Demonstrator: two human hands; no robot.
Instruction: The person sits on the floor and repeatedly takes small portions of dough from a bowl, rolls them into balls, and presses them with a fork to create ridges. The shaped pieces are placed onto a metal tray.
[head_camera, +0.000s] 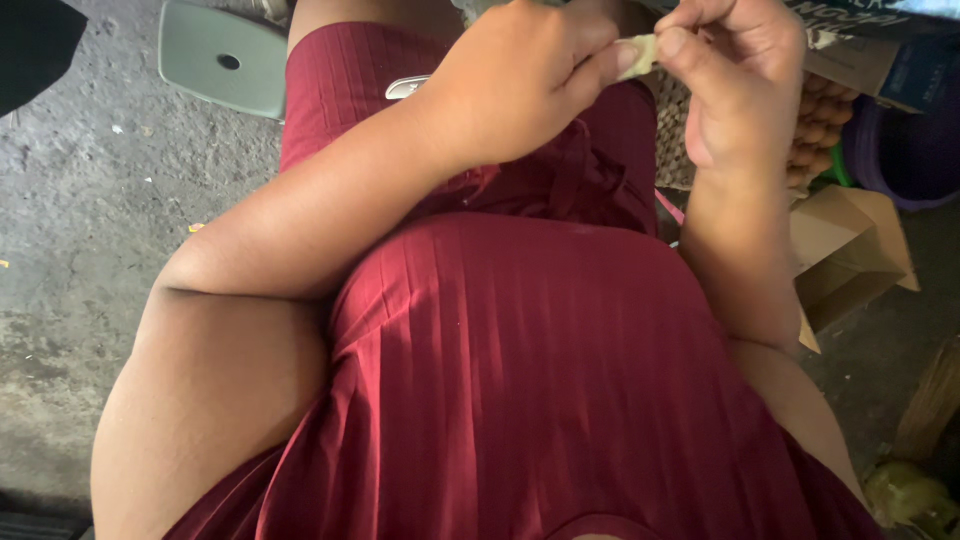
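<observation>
Small thing: a little pale yellow-white piece (640, 52), soft-looking, mostly hidden by fingers. It sits far up in the scene, pinched between both hands.
Left hand (525, 75): fingers curled, thumb and fingertips pinching the left end of the pale piece.
Right hand (735, 85): fingers bent in, thumb pressing on the right end of the pale piece.
Lap: a dark red ribbed dress (500, 350) fills the near middle.
Right side: a heap of small round brown nuts (820, 125), and an open brown cardboard box (845, 255) just near it.
Far left: a pale green plastic stool (225, 60) on grey concrete ground (80, 220).
</observation>
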